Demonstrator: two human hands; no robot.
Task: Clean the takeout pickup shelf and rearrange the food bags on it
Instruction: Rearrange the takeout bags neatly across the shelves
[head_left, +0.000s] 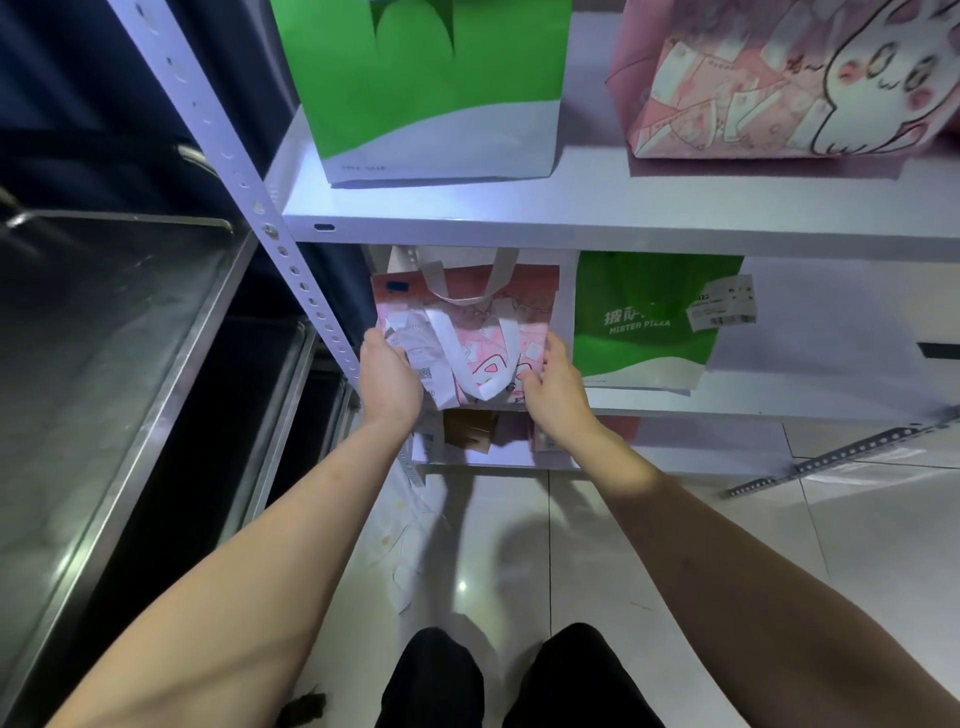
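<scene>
Two hands on pink bag (485, 332) at centre of frame, on middle shelf (753, 402). My left hand (388, 375) holds its left edge, fingers curled around; my right hand (555, 382) holds right edge, thumb on front. White receipt (426, 358) hangs on bag front. Green pizza bag (649, 317) stands just right of it. Upper shelf (519, 218), top of frame: green-white bag (431, 88) and pink rabbit bag (779, 78).

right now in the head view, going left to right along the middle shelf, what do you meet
shelf post → left hand → pink bag → right hand → green pizza bag → receipt label
</scene>
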